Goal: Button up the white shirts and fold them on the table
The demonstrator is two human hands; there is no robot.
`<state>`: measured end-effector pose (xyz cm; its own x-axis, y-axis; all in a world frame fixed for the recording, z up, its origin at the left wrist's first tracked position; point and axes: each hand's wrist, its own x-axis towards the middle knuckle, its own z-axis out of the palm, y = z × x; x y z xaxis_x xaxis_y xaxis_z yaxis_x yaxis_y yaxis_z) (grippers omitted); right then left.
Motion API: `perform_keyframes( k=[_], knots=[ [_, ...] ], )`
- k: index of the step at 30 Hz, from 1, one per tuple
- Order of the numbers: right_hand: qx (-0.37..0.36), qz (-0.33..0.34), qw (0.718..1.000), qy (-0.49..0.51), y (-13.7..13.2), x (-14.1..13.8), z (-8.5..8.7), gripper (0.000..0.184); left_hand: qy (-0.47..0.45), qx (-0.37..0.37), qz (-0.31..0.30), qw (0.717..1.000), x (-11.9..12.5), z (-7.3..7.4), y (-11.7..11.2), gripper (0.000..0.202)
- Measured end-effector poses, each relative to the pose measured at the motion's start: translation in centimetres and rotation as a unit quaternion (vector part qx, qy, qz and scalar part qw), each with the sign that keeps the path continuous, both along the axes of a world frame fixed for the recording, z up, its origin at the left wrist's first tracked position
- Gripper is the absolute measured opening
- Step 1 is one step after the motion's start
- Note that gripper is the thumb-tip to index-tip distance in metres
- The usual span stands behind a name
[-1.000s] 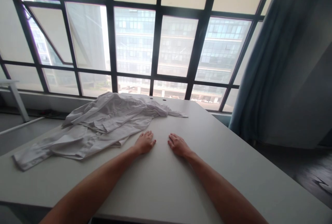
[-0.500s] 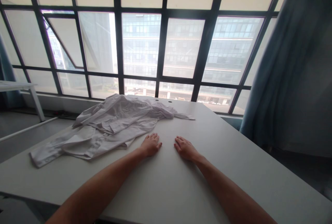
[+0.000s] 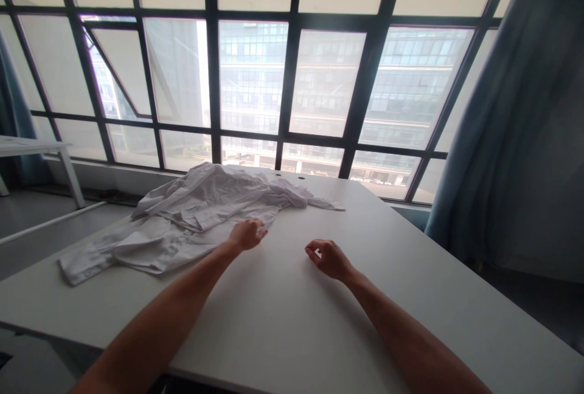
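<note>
A white long-sleeved shirt (image 3: 201,211) lies crumpled on the white surface (image 3: 274,321), to the left of and beyond both hands. Its long axis slants from a flattened cuff (image 3: 84,266) at near left to a narrow end at far right. The left hand (image 3: 247,234) is the nearer, its curled fingers at the shirt's near right edge; whether its grip has closed on cloth I cannot tell. The right hand (image 3: 329,258) is apart from the shirt, over bare surface, fingers bent toward the thumb around a small gap with nothing visible inside; whether the tips meet is unclear. Dark-framed windows (image 3: 253,78) stand behind.
</note>
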<state>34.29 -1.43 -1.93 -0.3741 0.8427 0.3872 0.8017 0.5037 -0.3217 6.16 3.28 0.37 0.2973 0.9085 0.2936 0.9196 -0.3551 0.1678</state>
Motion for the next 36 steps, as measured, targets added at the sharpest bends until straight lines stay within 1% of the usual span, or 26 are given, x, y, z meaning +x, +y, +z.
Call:
perform_keyframes(
  k=[2,4,6,8,9,11,12,14,16,17,18,19,20,21,22,23,24,25,26,27,28,29,30,31,34,36],
  knots=[
    [0.008,0.009,1.000,0.014,-0.3,-0.1,0.3,0.025,-0.006,0.026,0.104,0.994,-3.1,1.0,0.5,0.037],
    [-0.001,0.015,1.000,0.009,-0.3,-0.1,0.4,0.024,-0.006,0.029,0.165,0.986,-6.3,1.5,0.6,0.039],
    [-0.010,0.015,1.000,0.002,-0.3,0.0,0.3,0.024,-0.010,0.013,0.178,0.984,-9.1,1.6,0.3,0.041],
    [-0.016,0.013,1.000,0.000,-0.1,0.2,0.2,0.023,-0.019,-0.011,0.164,0.986,-10.7,1.9,0.0,0.039],
    [-0.019,0.014,1.000,0.002,-0.1,0.2,0.2,0.022,-0.026,-0.017,0.161,0.986,-10.9,2.2,-0.1,0.038],
    [-0.025,0.020,0.999,0.007,-0.1,0.3,0.2,0.022,-0.039,-0.002,0.180,0.983,-10.0,3.3,-0.5,0.038],
    [-0.028,0.023,0.999,0.009,-0.1,0.3,0.3,0.021,-0.048,0.015,0.197,0.979,-8.9,3.9,-0.8,0.038],
    [-0.033,0.023,0.999,0.008,-0.2,0.2,0.6,0.021,-0.064,0.054,0.216,0.973,-5.8,5.2,-1.9,0.037],
    [-0.033,-0.001,0.999,0.019,-0.1,0.3,0.8,0.023,-0.074,0.051,0.156,0.984,-2.2,6.1,-3.7,0.033],
    [-0.029,-0.024,0.999,0.033,0.1,0.3,0.9,0.026,-0.075,0.033,0.091,0.992,-0.4,6.3,-4.9,0.029],
    [-0.023,-0.052,0.997,0.052,0.3,0.5,1.0,0.030,-0.081,-0.052,-0.050,0.994,1.1,6.3,-6.0,0.027],
    [-0.016,-0.085,0.993,0.075,0.5,0.7,1.0,0.034,-0.078,-0.172,-0.203,0.961,2.4,6.3,-7.1,0.031],
    [-0.012,-0.120,0.988,0.096,0.8,1.0,1.0,0.037,-0.071,-0.292,-0.322,0.898,3.3,6.2,-8.0,0.036],
    [-0.008,-0.151,0.982,0.110,1.0,1.3,1.0,0.039,-0.082,-0.379,-0.407,0.827,3.7,6.1,-8.6,0.044],
    [-0.005,-0.174,0.978,0.114,1.3,1.6,0.9,0.039,-0.103,-0.429,-0.450,0.776,3.8,6.0,-8.8,0.052],
    [-0.001,-0.188,0.976,0.108,1.5,2.0,0.7,0.038,-0.134,-0.437,-0.456,0.764,3.4,5.9,-8.6,0.058],
    [0.000,-0.189,0.978,0.094,1.8,2.3,0.5,0.036,-0.161,-0.406,-0.429,0.791,2.8,5.8,-8.0,0.059],
    [0.001,-0.180,0.981,0.073,2.0,2.6,0.2,0.034,-0.172,-0.347,-0.374,0.843,2.0,5.6,-7.1,0.058],
    [0.001,-0.168,0.985,0.050,2.2,2.8,-0.1,0.031,-0.154,-0.271,-0.298,0.902,1.0,5.3,-6.1,0.053],
    [-0.001,-0.156,0.987,0.031,2.3,3.0,-0.4,0.029,-0.102,-0.198,-0.211,0.952,-0.1,4.9,-4.9,0.047],
    [-0.004,-0.146,0.989,0.017,2.5,3.1,-0.6,0.028,-0.042,-0.141,-0.130,0.981,-1.0,4.4,-3.8,0.043],
    [-0.006,-0.134,0.991,0.011,2.6,3.2,-0.8,0.029,0.006,-0.108,-0.074,0.991,-1.9,3.8,-2.8,0.040],
    [-0.008,-0.117,0.993,0.009,2.6,3.2,-1.0,0.032,0.039,-0.098,-0.046,0.993,-2.6,3.3,-2.0,0.042],
    [-0.012,-0.092,0.996,0.008,2.6,3.1,-1.0,0.036,0.057,-0.100,-0.038,0.993,-3.1,2.7,-1.4,0.046],
    [-0.042,0.005,0.999,-0.004,2.3,2.9,-0.7,0.043,0.048,-0.141,-0.092,0.985,-3.7,1.7,-0.5,0.052],
    [-0.065,0.022,0.997,-0.025,1.8,3.0,-0.2,0.038,0.031,-0.178,-0.129,0.975,-3.7,1.6,-0.5,0.056]
  ],
)
